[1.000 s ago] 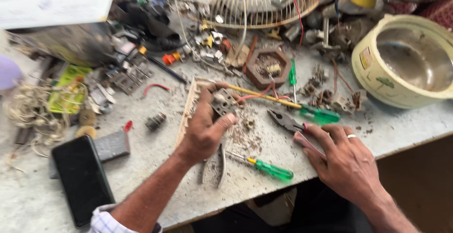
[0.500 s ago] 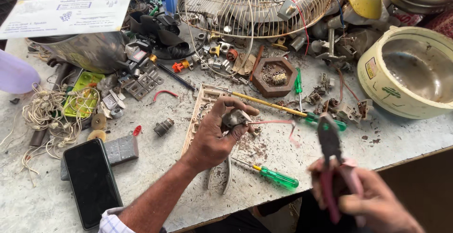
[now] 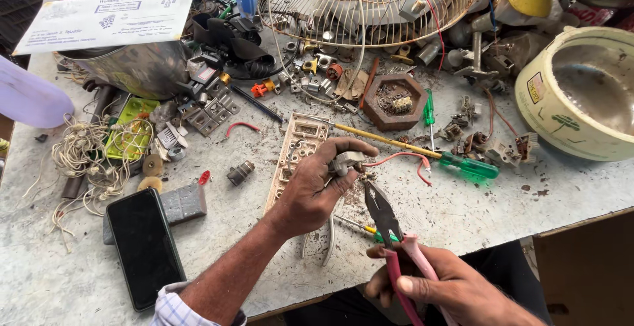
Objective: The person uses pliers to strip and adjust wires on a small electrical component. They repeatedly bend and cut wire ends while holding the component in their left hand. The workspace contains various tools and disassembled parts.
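My left hand (image 3: 316,187) grips a small grey electrical part (image 3: 343,163) above the cream switch plate (image 3: 295,154); a red wire (image 3: 396,159) trails from that part. My right hand (image 3: 444,285) holds pink-handled pliers (image 3: 386,223) near the table's front edge. The dark plier jaws point up at the part and almost touch it. A green-handled screwdriver (image 3: 462,163) with a yellow shaft lies just beyond the left hand. Under the left wrist lie a second pair of pliers (image 3: 325,240) and a smaller green screwdriver (image 3: 360,225).
A black phone (image 3: 144,247) lies front left beside a grey block (image 3: 181,204). A wire fan guard (image 3: 370,2) stands at the back and a cream cooker pot (image 3: 581,91) at right. Tangled wire (image 3: 86,161), a hexagonal brown holder (image 3: 395,99) and several small parts litter the table.
My right hand picked the pliers off the table, pulled back toward me, and now points the jaws up at the part. My left hand lifted the part slightly.
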